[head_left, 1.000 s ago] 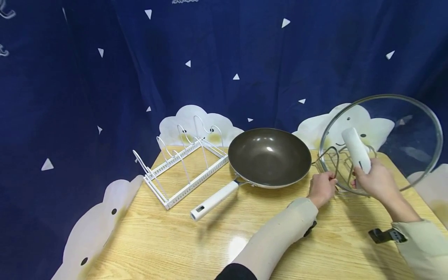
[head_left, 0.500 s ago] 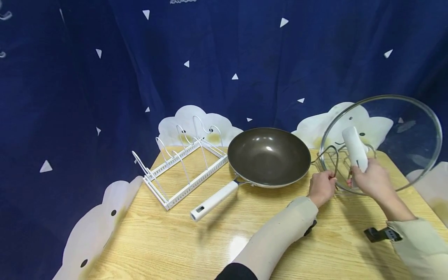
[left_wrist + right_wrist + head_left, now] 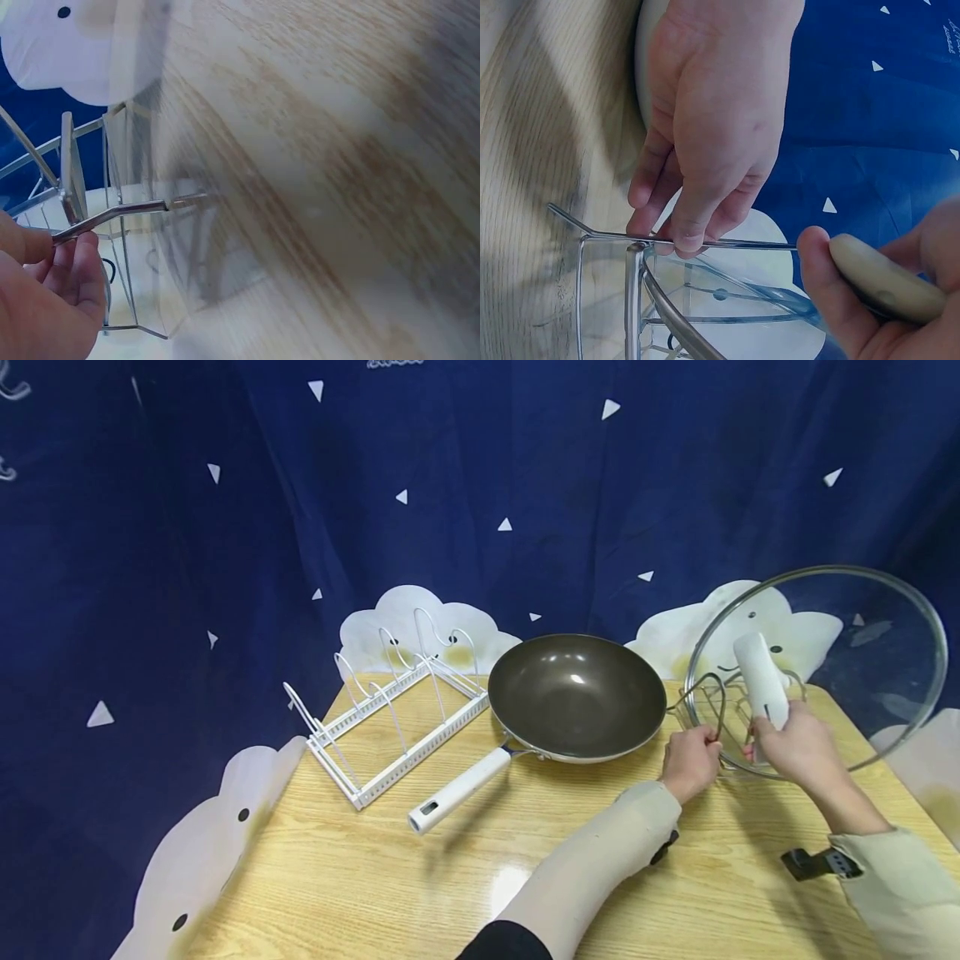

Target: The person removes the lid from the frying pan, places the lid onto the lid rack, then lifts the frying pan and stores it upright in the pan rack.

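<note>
In the head view my left hand pinches a wire of a silver metal rack, at the right of the table. The left wrist view shows thumb and fingers closed on that rack's bent rod. My right hand grips the white handle of a large round glass lid. The lid stands steeply tilted, its lower rim at the silver rack, which shows partly through the glass. Whether that rim rests on the rack's wires I cannot tell.
A dark wok with a white handle sits mid-table, close left of my left hand. Left of it stands a white wire rack with several upright loops. A blue curtain hangs behind the wooden table.
My right hand and wrist have shifted slightly left, and the lid's handle with them. The left hand stays on the rack. Wok and white rack have not moved.
</note>
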The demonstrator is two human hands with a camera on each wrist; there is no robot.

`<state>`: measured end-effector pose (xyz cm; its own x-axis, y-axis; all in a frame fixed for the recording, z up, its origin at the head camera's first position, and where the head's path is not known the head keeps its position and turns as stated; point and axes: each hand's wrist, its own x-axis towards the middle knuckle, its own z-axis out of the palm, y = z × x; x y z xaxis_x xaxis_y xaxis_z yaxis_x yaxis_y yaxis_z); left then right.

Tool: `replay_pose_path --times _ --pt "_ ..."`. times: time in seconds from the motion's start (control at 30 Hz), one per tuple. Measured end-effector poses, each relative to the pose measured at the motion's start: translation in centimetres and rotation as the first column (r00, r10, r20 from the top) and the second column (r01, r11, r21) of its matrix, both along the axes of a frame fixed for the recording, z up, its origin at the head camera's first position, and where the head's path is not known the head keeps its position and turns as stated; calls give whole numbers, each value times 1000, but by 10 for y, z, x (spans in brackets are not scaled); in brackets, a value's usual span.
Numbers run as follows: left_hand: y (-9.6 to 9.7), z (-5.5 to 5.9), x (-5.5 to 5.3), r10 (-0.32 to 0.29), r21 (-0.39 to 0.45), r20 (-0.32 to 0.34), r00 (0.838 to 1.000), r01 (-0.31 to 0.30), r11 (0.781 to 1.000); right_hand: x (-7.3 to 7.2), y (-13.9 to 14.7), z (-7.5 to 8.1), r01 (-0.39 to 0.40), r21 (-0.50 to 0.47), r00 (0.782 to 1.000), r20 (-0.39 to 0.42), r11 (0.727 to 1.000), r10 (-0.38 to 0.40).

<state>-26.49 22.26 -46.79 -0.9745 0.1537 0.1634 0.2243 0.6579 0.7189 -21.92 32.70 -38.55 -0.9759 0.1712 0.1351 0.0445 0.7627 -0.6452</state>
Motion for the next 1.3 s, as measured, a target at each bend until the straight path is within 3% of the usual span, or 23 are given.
replay_pose_path --times 0.17,0.3,0.6,0.77,1.0,1.23,1.3 --pt "-3 5 1 -51 1 92 994 51 999 -1 -1 1 -4 7 1000 -7 1000 4" --pt "-8 11 3 -116 -13 175 978 120 993 -2 0 2 13 42 1000 -2 999 -12" --pt "-23 40 8 -217 -132 240 946 253 958 -2 1 7 51 129 997 -66 990 -43" --pt "-39 62 10 -320 -207 242 916 371 905 0 0 13 41 156 995 -102 987 -25" --pt "-68 98 6 -446 -357 216 869 495 792 1 -5 17 -3 245 973 -223 970 59" --pt "-107 135 8 -441 -456 236 866 500 737 5 -15 25 12 313 959 -273 950 77" --pt "-121 144 7 -457 -486 243 856 515 706 6 -19 27 9 310 951 -295 951 87"
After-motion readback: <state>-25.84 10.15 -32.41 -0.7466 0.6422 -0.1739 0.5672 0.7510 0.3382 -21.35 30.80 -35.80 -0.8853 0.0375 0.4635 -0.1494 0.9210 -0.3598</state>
